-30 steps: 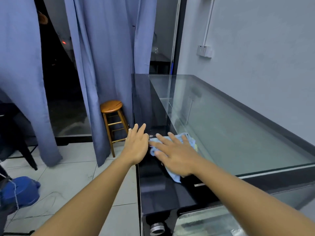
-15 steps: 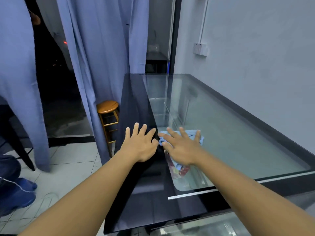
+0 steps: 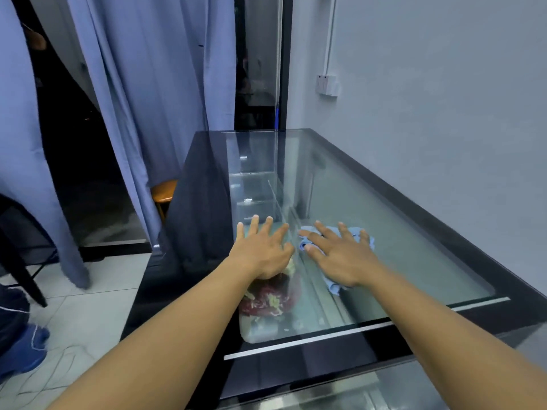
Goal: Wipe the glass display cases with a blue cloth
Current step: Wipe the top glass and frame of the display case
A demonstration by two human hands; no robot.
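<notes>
A glass display case (image 3: 399,232) with a black frame fills the middle and right of the view. A light blue cloth (image 3: 356,235) lies crumpled on its glass top. My right hand (image 3: 340,255) presses flat on the cloth with fingers spread, covering most of it. My left hand (image 3: 262,251) rests flat on the glass just to the left, fingers apart, holding nothing. Under the glass near my left hand sits a red and yellow item (image 3: 270,297).
Blue curtains (image 3: 154,99) hang at the left beside a dark doorway. A wooden stool (image 3: 162,192) stands half hidden behind the case. A grey wall (image 3: 444,99) with a socket box (image 3: 327,84) runs along the right. Blue fabric and cables lie on the tiled floor (image 3: 88,306).
Both hands have slid to the right, from the case's black left border onto the clear glass, with the cloth moving along under my right hand. The view has shifted right too.
</notes>
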